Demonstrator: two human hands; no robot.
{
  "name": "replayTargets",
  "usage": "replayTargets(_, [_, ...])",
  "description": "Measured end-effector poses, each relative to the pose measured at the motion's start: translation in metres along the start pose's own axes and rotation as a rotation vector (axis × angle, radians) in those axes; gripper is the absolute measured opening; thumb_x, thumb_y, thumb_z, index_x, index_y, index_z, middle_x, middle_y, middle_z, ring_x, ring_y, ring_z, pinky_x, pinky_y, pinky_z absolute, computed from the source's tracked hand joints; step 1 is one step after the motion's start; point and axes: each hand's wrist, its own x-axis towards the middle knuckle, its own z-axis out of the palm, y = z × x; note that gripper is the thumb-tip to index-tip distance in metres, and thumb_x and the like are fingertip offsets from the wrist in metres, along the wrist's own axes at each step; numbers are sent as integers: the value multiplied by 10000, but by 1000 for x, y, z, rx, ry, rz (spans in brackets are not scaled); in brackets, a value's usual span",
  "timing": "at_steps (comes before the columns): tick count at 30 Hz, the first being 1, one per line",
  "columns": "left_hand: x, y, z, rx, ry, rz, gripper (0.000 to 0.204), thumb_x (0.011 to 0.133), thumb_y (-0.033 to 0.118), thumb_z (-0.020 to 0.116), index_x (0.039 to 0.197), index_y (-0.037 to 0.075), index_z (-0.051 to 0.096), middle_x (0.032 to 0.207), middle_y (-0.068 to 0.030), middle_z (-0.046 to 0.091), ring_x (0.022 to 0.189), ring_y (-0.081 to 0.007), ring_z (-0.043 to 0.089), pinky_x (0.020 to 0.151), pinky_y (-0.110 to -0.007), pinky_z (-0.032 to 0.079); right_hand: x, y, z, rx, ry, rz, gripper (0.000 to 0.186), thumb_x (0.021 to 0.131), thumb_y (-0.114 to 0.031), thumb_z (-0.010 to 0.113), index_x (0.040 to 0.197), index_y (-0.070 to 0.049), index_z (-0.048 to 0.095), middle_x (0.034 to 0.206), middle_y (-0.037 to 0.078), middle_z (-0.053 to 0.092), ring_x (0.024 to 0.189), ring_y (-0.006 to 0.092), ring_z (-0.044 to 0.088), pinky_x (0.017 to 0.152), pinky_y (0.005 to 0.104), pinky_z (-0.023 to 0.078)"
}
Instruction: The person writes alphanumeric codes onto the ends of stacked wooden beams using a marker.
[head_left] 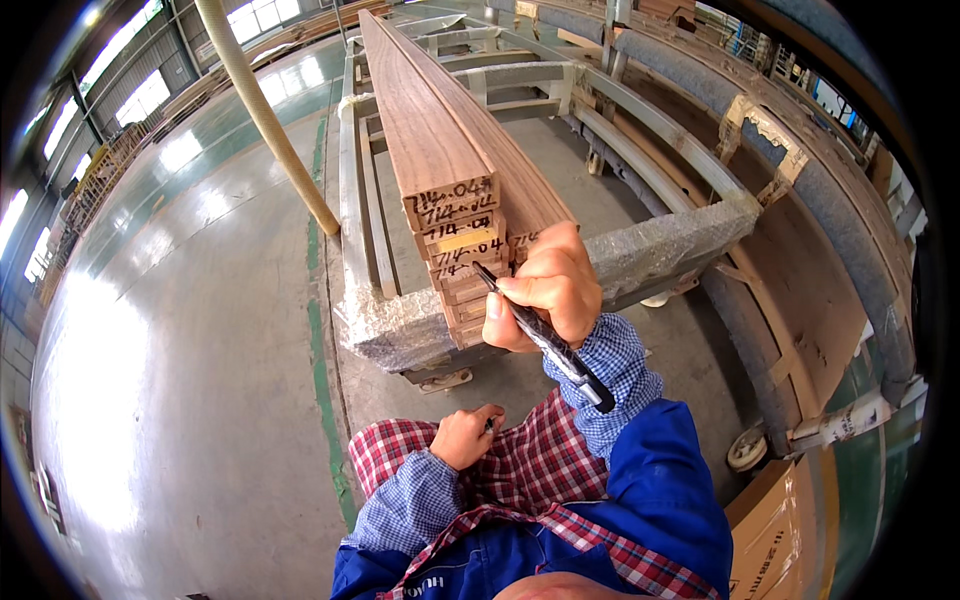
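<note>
My right hand [550, 285] is closed around a black marker [560, 350]. The marker's tip meets, or nearly meets, the end of a board in a stack of brown wooden boards [430, 140]. Handwritten black marks cover the upper board ends; the lower ends look unmarked. Beside this stack lies a second, lower row of boards [520, 180], its end partly hidden by my right hand. Down at my lap, over a red checked apron [390, 445], my left hand [463, 437] is closed on a small black cap [489, 424].
The boards rest on a grey metal frame cart [670, 240] wrapped in clear film. A tan hose [265, 110] hangs to the left of it. At right stands a padded rack [860, 240], with a cardboard box [775, 530] below. A green line [322, 400] runs along the floor.
</note>
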Motion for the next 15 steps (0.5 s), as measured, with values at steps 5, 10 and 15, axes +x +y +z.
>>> replayTargets(5, [0, 0, 1, 4, -10, -9, 181, 902, 235, 614, 1005, 98, 673, 776, -184, 670, 677, -360, 657, 632, -435, 530, -2, 2, -2, 11, 21, 9, 216, 699, -53, 669, 861, -57, 526, 709, 30, 500, 621, 195, 471, 545, 334, 420])
replayTargets(10, [1, 4, 0, 7, -20, -24, 181, 901, 236, 615, 1003, 98, 674, 740, -187, 661, 651, -355, 654, 615, -440, 526, -1, 1, -4, 3, 15, -5, 211, 712, -56, 666, 859, -51, 516, 709, 34, 501, 621, 195, 472, 540, 342, 415])
replayTargets(15, [0, 2, 1, 1, -6, -3, 178, 902, 236, 616, 1002, 103, 675, 722, -184, 656, 633, -348, 653, 607, -438, 524, -3, 0, -2, -23, 40, 0, 207, 719, -59, 663, 857, -48, 510, 717, 34, 500, 614, 190, 465, 534, 347, 407])
